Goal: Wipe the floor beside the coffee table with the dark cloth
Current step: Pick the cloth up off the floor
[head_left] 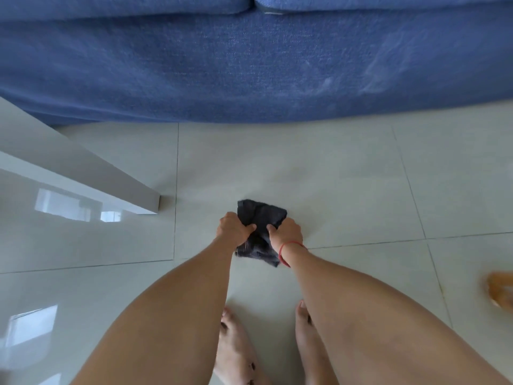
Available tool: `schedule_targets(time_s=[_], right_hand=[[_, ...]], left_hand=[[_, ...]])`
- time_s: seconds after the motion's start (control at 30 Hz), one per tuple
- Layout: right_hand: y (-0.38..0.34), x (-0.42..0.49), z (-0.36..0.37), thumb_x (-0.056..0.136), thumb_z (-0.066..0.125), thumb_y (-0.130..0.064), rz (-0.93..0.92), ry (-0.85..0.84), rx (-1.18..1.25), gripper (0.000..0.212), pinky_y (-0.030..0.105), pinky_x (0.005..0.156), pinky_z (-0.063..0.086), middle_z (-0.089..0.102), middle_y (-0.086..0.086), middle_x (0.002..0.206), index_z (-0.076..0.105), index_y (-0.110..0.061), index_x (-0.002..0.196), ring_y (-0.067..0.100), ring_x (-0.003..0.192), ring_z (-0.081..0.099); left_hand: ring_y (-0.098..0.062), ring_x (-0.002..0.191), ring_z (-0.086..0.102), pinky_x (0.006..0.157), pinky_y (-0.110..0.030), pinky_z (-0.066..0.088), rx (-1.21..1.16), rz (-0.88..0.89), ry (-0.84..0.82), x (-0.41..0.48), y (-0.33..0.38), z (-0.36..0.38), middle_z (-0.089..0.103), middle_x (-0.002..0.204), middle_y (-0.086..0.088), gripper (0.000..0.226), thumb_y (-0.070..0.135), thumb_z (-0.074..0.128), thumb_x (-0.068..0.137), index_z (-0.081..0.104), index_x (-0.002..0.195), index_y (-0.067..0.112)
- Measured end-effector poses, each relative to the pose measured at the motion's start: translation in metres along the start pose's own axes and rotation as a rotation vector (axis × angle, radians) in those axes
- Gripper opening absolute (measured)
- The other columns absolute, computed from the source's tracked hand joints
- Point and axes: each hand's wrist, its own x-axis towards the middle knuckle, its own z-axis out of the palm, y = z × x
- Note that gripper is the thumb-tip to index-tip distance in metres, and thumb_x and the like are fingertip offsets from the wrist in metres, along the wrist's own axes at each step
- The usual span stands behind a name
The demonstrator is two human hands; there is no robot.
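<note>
The dark cloth [261,232] lies bunched on the pale tiled floor [347,184], gripped by left hand [233,229] and right hand [286,232], fingers closed on it. Coffee table [69,173] at nine o'clock, blue sofa [249,65] at twelve.

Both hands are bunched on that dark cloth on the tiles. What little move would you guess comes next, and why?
Probably a short push forward. Both the left hand and right hand grip the dark cloth, which lies on the floor just right of the coffee table corner, with bare tile ahead toward the sofa.
</note>
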Motion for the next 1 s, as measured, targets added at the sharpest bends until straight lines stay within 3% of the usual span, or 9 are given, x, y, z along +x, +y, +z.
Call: schedule_targets(time_s=[0.17,0.3,0.37,0.43,0.53,0.6,0.77,1.0], right_hand=[[0.026,-0.045,0.004,0.098,0.049,-0.024,-0.010,-0.042,0.053,0.034,0.035,0.095,0.045,0.059,0.020,0.128,0.049,-0.001,0.124,0.035,0.119,0.056],[0.008,-0.081,-0.031,0.099,0.045,-0.022,-0.162,0.044,0.129,0.034,0.038,0.091,0.046,0.059,0.021,0.124,0.044,-0.005,0.129,0.038,0.114,0.058],[-0.015,-0.100,-0.060,0.099,0.045,-0.021,-0.259,0.092,0.169,0.032,0.039,0.091,0.045,0.059,0.022,0.124,0.045,-0.005,0.126,0.038,0.113,0.057],[-0.047,-0.125,-0.094,0.099,0.047,-0.021,-0.357,0.151,0.209,0.030,0.038,0.091,0.045,0.059,0.021,0.124,0.048,-0.004,0.123,0.038,0.114,0.057],[-0.095,-0.171,-0.138,0.098,0.050,-0.022,-0.514,0.250,0.285,0.032,0.036,0.093,0.044,0.057,0.022,0.128,0.050,-0.004,0.124,0.038,0.118,0.055],[-0.121,-0.206,-0.159,0.098,0.050,-0.024,-0.605,0.292,0.313,0.036,0.037,0.095,0.043,0.055,0.022,0.130,0.048,-0.004,0.128,0.038,0.119,0.053],[-0.169,-0.292,-0.165,0.098,0.049,-0.025,-0.791,0.279,0.338,0.040,0.038,0.098,0.042,0.050,0.020,0.136,0.045,-0.005,0.132,0.037,0.123,0.050],[-0.220,-0.406,-0.083,0.095,0.054,-0.023,-0.991,0.050,0.253,0.039,0.037,0.102,0.041,0.055,0.019,0.134,0.054,-0.002,0.127,0.036,0.124,0.051]], left_hand=[[-0.036,0.104,0.064,0.077,-0.034,0.050,-0.039,0.005,-0.104,-0.044,-0.031,0.017,0.065,0.115,-0.023,0.052,0.036,0.066,0.085,0.058,0.117,-0.004],[-0.032,0.091,0.063,0.078,-0.034,0.050,-0.228,0.119,-0.061,-0.092,-0.015,-0.018,0.068,0.103,-0.020,0.039,0.031,0.063,0.089,0.066,0.109,-0.003],[-0.032,0.094,0.064,0.085,-0.037,0.052,-0.331,0.197,-0.002,-0.120,0.004,-0.052,0.069,0.106,-0.019,0.037,0.031,0.063,0.090,0.067,0.107,-0.002],[-0.027,0.089,0.061,0.080,-0.034,0.052,-0.401,0.263,0.086,-0.155,0.028,-0.090,0.067,0.103,-0.016,0.038,0.032,0.059,0.092,0.067,0.111,-0.001],[-0.024,0.074,0.056,0.067,-0.028,0.045,-0.475,0.335,0.267,-0.210,0.059,-0.144,0.060,0.081,-0.008,0.038,0.035,0.054,0.094,0.066,0.109,0.002],[-0.025,0.074,0.054,0.068,-0.027,0.045,-0.516,0.344,0.370,-0.245,0.066,-0.176,0.054,0.072,-0.003,0.039,0.040,0.053,0.093,0.064,0.107,0.006],[-0.032,0.103,0.061,0.091,-0.037,0.051,-0.560,0.356,0.596,-0.311,0.032,-0.244,0.065,0.112,-0.014,0.054,0.047,0.054,0.089,0.061,0.118,0.002],[-0.036,0.113,0.058,0.096,-0.040,0.049,-0.608,0.164,0.835,-0.392,-0.104,-0.307,0.060,0.125,-0.016,0.062,0.047,0.057,0.087,0.052,0.128,0.000]])
